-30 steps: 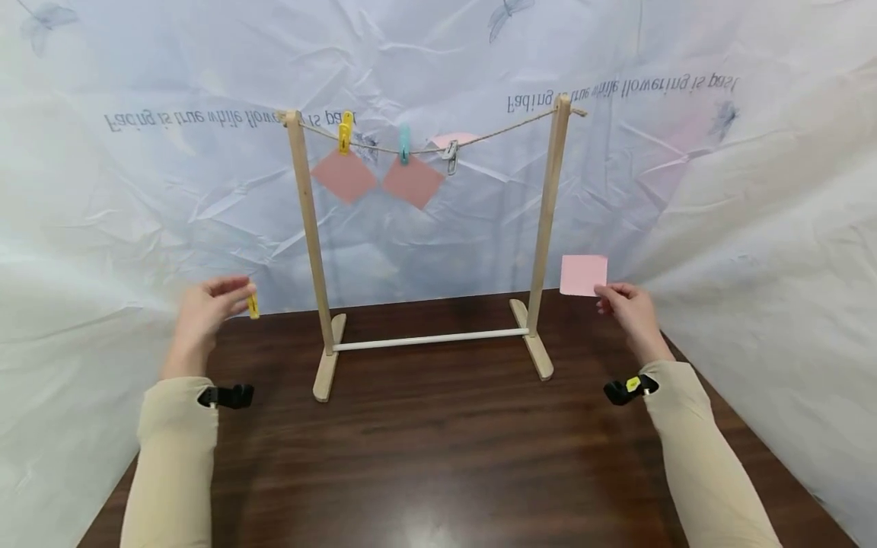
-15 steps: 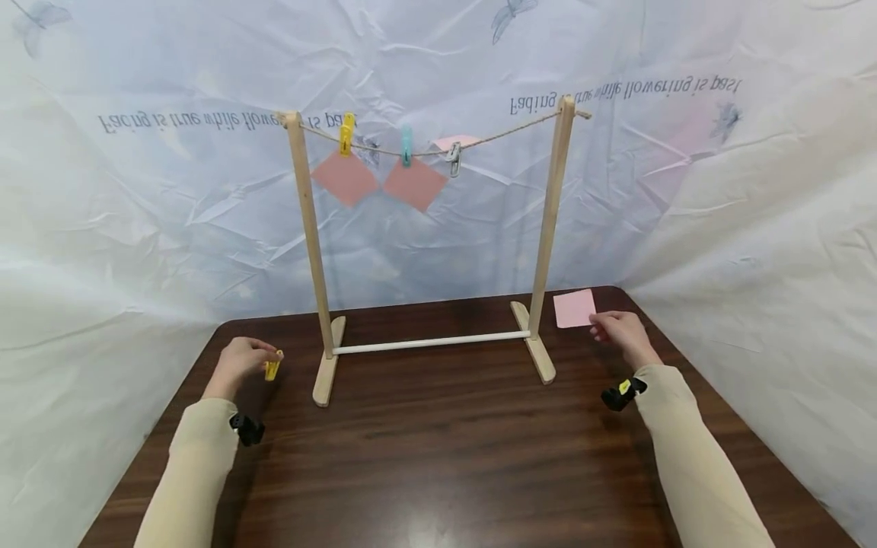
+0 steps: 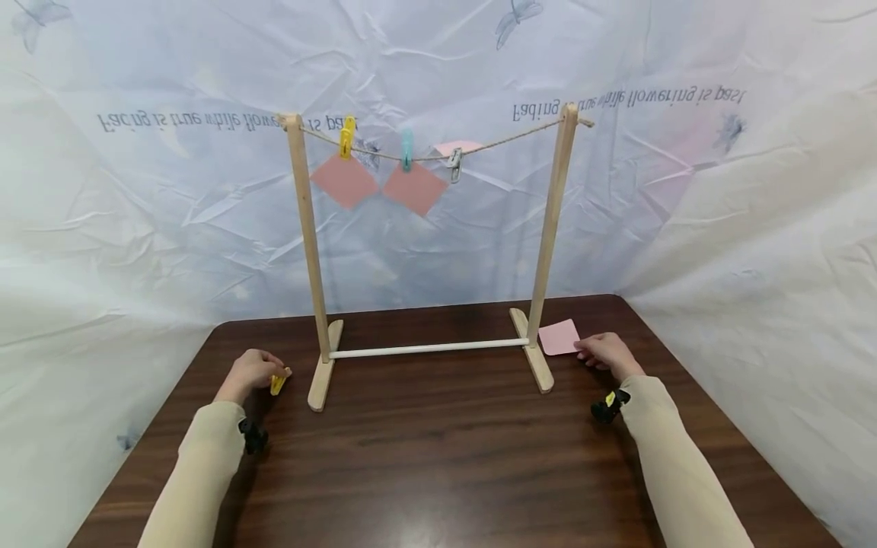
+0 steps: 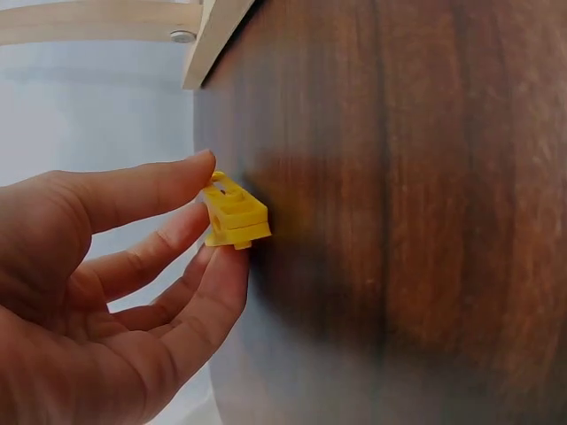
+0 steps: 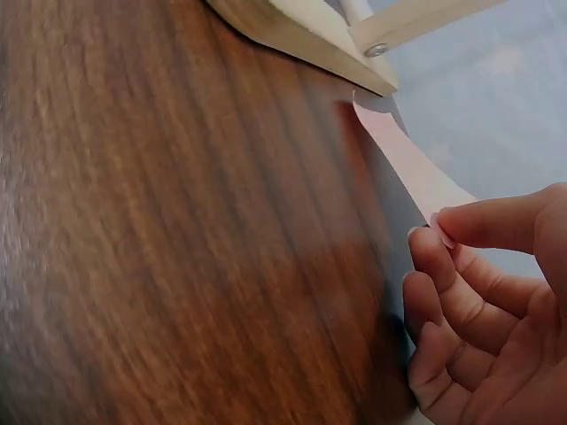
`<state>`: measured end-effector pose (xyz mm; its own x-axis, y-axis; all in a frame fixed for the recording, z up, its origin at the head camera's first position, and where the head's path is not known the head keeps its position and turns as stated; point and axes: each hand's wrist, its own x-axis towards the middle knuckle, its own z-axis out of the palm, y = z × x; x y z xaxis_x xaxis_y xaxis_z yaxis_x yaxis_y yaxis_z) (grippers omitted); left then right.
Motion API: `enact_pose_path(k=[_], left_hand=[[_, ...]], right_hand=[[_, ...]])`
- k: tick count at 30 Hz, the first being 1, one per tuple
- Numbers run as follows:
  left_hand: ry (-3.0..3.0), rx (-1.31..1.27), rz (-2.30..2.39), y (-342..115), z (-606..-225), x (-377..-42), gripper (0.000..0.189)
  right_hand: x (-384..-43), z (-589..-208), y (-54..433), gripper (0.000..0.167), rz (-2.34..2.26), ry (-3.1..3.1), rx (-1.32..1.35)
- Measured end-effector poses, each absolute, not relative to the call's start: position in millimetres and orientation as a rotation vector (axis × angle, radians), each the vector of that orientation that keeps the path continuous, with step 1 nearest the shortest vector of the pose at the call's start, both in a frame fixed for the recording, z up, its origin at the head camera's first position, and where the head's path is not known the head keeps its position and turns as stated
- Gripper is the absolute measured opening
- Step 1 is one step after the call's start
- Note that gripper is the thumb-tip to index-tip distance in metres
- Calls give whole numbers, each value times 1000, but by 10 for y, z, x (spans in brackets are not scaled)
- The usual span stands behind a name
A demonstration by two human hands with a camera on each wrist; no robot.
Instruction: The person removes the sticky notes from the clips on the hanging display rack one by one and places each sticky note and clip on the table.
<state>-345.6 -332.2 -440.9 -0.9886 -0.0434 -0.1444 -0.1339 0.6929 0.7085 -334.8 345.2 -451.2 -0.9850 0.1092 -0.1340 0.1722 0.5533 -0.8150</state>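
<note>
My left hand (image 3: 252, 373) pinches a yellow clothespin (image 4: 235, 212) between thumb and fingers, close over the table left of the wooden stand. On the other side, my right hand (image 3: 608, 355) pinches one corner of a square pink paper (image 3: 559, 337) between thumb and forefinger; in the right wrist view the paper bows slightly, low over the table. A twine line (image 3: 510, 140) runs between the stand's posts. From it hang two darker pink papers, one by a yellow clothespin (image 3: 346, 139), the other by a light blue clothespin (image 3: 407, 152). A whitish clothespin (image 3: 455, 163) clips the line beside them.
The wooden stand (image 3: 304, 236) has feet at both sides and a white crossbar (image 3: 428, 349) low between them. Its right foot (image 3: 531, 352) lies close beside the pink paper. Behind the dark table (image 3: 425, 441) hangs a printed cloth (image 3: 438, 259), with pale cloth at both sides.
Both hands have come down toward the table, still holding the yellow clothespin and the pink paper. The left hand has moved right, and the right hand slightly left, nearer the stand.
</note>
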Motion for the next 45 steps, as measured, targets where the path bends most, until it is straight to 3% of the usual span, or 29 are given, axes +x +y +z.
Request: enact_pose_path(k=[16,25,37,45], left_hand=[[2734,-138,1273,-3310,-4393,-3474,43],[2836,-86,1224,-3240,-3987,-3488,45],[2946,388,1281,-2991,-2999,-3445,44],[3021,542,1235,-2634,-2683,-3370,38]], right_hand=[[-3405,-4528,3337,33,-1231,2800,173],[-3398,-4474,3343,40,-1214,2845,228],[-3215,-3545,3464,44,-1429,3041,91],[-3073,-2937,3178,37,-1862,3056,-93]])
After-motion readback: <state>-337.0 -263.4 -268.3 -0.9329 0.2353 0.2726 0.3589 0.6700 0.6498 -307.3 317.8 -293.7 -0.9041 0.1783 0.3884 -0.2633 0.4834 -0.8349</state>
